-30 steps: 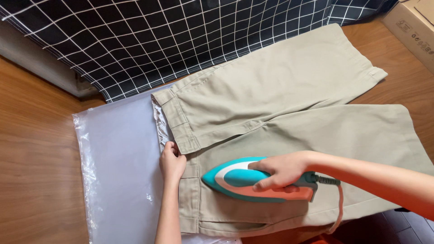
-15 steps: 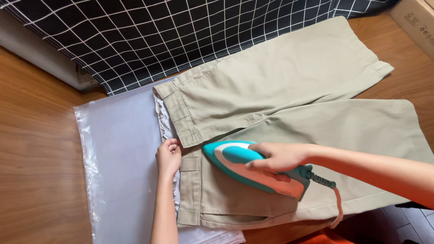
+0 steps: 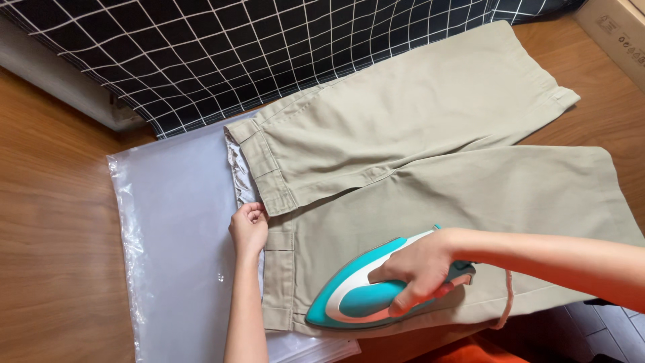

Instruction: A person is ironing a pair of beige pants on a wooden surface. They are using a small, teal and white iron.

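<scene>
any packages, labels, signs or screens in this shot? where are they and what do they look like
Cardboard box: top right corner on the wooden surface, only partly in frame; plain brown, with small dark printed marks on its side.
Clear plastic bag: flat on the wood at left, under the waistband of the khaki trousers; rectangular, translucent, crinkled at its left edge, unprinted.
No signs or screens are in view.

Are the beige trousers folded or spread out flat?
Spread flat: the beige trousers lie open, both legs apart, the iron resting on the lower one.
</scene>
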